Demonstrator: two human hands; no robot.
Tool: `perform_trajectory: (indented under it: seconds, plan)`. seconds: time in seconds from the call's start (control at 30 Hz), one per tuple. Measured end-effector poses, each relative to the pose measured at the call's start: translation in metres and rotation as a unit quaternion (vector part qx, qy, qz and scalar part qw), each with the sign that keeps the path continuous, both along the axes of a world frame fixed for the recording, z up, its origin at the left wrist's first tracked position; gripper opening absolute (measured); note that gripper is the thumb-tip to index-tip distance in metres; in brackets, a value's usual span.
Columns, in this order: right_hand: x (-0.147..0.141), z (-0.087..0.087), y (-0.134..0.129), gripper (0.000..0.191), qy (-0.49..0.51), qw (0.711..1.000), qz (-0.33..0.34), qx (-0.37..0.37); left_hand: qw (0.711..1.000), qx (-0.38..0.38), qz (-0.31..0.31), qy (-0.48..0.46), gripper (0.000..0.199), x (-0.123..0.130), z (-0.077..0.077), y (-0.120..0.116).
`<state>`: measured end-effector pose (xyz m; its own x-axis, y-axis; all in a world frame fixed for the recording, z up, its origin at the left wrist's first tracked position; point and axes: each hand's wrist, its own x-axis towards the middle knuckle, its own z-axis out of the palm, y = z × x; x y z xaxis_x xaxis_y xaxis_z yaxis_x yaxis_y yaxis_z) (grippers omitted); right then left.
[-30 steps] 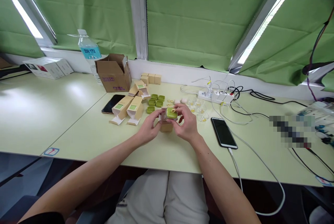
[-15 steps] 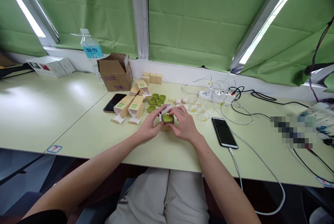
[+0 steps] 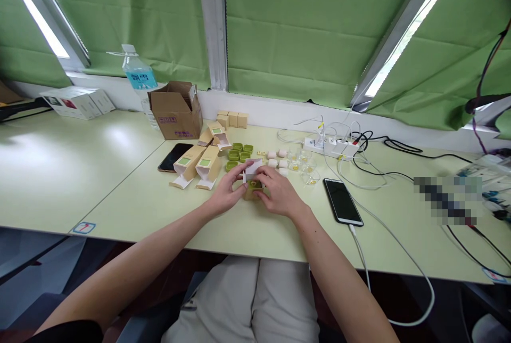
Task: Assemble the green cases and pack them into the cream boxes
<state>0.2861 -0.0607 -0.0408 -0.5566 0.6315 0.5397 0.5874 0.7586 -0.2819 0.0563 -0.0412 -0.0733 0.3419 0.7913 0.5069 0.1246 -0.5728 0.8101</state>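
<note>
Now pinching small open box (image 3: 250, 195) between L hand (image 3: 227, 194) & R hand (image 3: 280, 193), w/ green pc. (image 3: 254, 185) inside, flap (image 3: 253, 165) not yet down. Behind box to L, see 5 unboxed green cups (image 3: 233, 156); well behind it, see small cartons (image 3: 232, 119), prob. done.

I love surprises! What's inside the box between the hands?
A green thing shows inside the open box. The box walls hide its lower part and anything beneath.
</note>
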Motion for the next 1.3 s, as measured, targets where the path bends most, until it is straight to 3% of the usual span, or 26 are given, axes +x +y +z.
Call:
perform_trajectory:
  seconds: [0.17,0.3,0.5,0.57,0.7,0.83,0.93,1.13,1.3]
  plan:
    - [0.000,-0.001,0.003,0.024,0.140,0.990,-0.006,-0.003,0.997,-0.032,-0.020,-0.065,0.046,0.004,0.004,0.002]
    - [-0.006,-0.006,0.006,0.026,0.228,0.972,-0.062,-0.018,0.998,-0.019,0.027,-0.059,0.034,0.015,0.005,0.006]
    - [-0.018,-0.015,0.008,0.055,0.271,0.953,-0.097,-0.090,0.997,-0.012,0.037,-0.061,0.053,0.023,0.004,0.005]
    - [-0.018,-0.014,0.008,0.059,0.294,0.946,-0.095,-0.103,0.998,0.003,0.041,-0.046,0.046,0.022,0.006,0.003]
    - [-0.011,-0.006,0.007,0.033,0.300,0.946,-0.027,-0.123,0.999,0.036,0.021,-0.001,0.018,0.013,0.013,0.000]
    - [-0.004,0.002,0.004,0.015,0.288,0.947,0.041,-0.138,0.999,0.042,-0.033,-0.007,0.023,-0.002,0.017,0.000]
    - [-0.004,0.002,0.003,0.010,0.287,0.948,0.037,-0.131,0.997,0.053,-0.055,-0.003,0.025,-0.009,0.020,0.000]
    - [-0.007,-0.004,0.004,0.004,0.270,0.957,0.026,-0.098,0.996,0.086,0.000,0.022,0.022,-0.005,0.026,-0.004]
    - [-0.008,-0.008,0.005,0.005,0.263,0.961,0.027,-0.077,0.993,0.110,0.010,0.032,0.016,-0.004,0.024,-0.004]
